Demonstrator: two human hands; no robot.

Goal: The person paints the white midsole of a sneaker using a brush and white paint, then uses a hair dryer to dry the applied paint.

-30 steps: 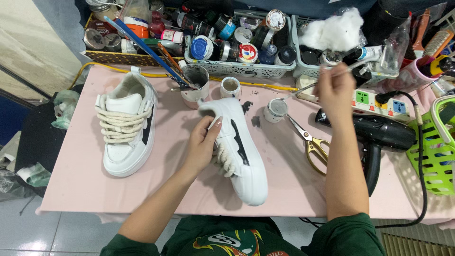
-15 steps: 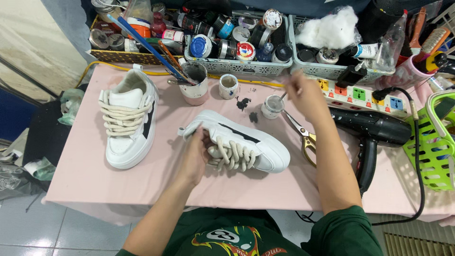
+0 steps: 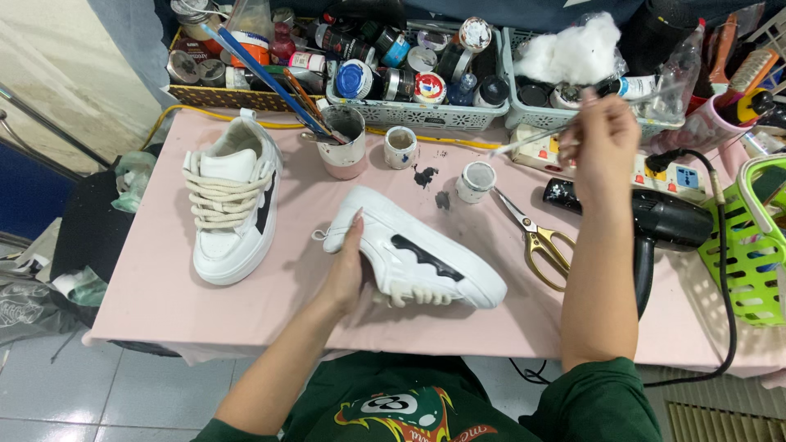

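My left hand (image 3: 347, 270) grips a white sneaker with a black side stripe (image 3: 422, 258), tipped on its side on the pink table (image 3: 147, 286), sole facing away from me. My right hand (image 3: 604, 139) is raised above the table's back right, holding a thin white stick or brush (image 3: 524, 144) that points left toward a small white jar (image 3: 476, 180). The matching white sneaker (image 3: 232, 209) stands upright at the left with its laces loose.
A cup of brushes (image 3: 344, 141) and a small pot (image 3: 400, 147) stand behind the shoe. Gold-handled scissors (image 3: 536, 237), a black hair dryer (image 3: 655, 221), a power strip (image 3: 663, 172) and a green basket (image 3: 749, 245) lie right. Trays of paint jars (image 3: 409, 74) line the back.
My right hand has lifted from the small white jar up and to the right with the stick. My left hand has turned the sneaker further onto its side, toe to the right.
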